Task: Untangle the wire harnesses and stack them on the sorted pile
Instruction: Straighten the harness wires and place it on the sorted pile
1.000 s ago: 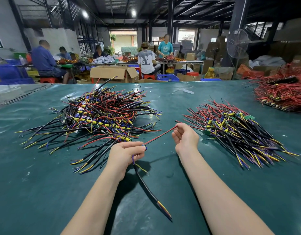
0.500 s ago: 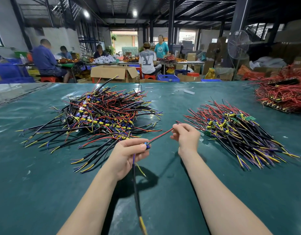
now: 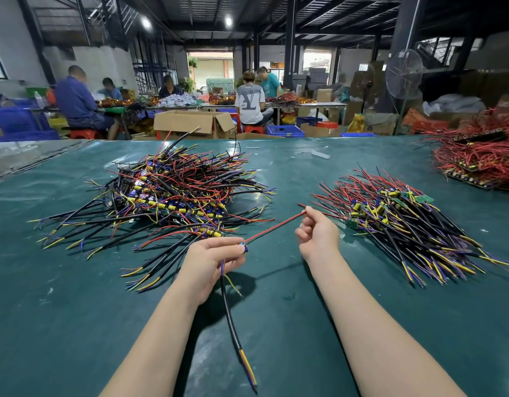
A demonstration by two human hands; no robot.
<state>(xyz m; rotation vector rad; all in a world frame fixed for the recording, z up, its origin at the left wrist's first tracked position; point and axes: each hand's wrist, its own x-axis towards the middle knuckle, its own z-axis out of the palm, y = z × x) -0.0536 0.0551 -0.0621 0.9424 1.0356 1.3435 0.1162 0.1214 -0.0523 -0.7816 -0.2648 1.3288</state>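
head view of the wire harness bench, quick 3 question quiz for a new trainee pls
1. True or false: the left hand grips a harness whose black cable trails below it.
2. Which pile has its wires lying roughly parallel?
A) the pile left of the hands
B) the pile right of the hands
C) the red pile at far right
3. Fill in: the right hand pinches the harness's ___ wire.

Key: 1 true; 2 B; 3 red.
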